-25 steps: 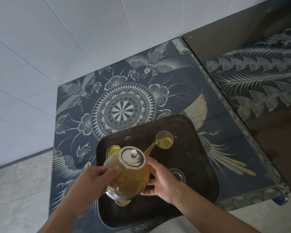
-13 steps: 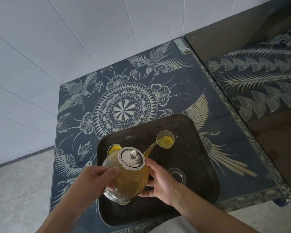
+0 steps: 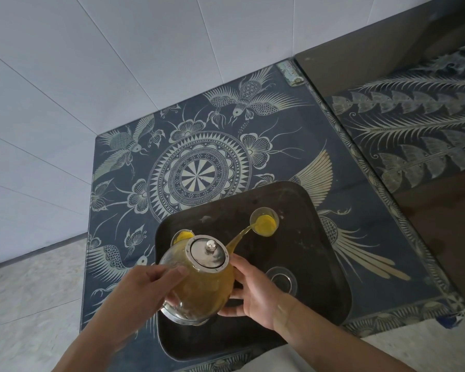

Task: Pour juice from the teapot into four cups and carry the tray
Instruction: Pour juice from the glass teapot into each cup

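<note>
Your left hand (image 3: 145,288) and right hand (image 3: 255,294) grip the tilted glass teapot (image 3: 199,280), fingers curled round it, juice streaming into the far cup (image 3: 264,220).

Bare tray (image 3: 314,253) floor between filled cup (image 3: 264,225) and empty cup (image 3: 282,280), teapot (image 3: 199,280) blocking near-left, wall (image 3: 118,63) behind table (image 3: 373,237)

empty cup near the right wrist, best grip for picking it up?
Judging from this one view: grip the empty cup by its rim and outer wall, coming straight down from above. It stands upright, mouth open, with bare tray all round. The right hand and tilted teapot crowd its left side, so approach from the right.
</note>
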